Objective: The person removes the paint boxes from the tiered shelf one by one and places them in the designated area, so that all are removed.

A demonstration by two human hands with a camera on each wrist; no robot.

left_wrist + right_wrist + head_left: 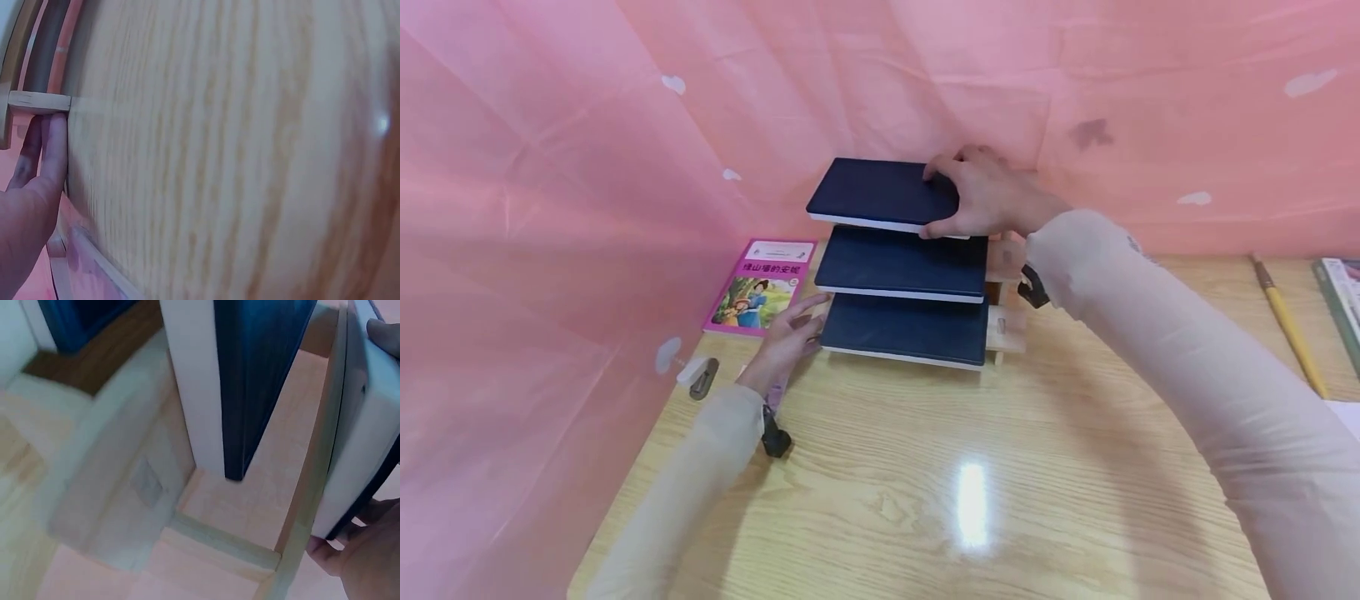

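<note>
Three dark blue hardcover books with white page edges lie one above another on a wooden rack (1006,329). My right hand (992,196) grips the top book (880,190) at its right end, thumb at the front edge and fingers over the far side. Under it lie the middle book (901,260) and the bottom book (904,327). In the right wrist view, the held book (369,419) stands close along a rack rail (312,469). At the rack's lower left, my left hand (786,342) touches it with nearly straight fingers, tips at a wooden end piece (40,101).
A pink-bordered picture book (760,287) lies left of the rack. A small grey and white object (702,377) is near the left curtain. Right of my right arm lie a yellow-handled brush (1292,333) and more books (1341,300). A pink curtain (925,83) hangs behind the table.
</note>
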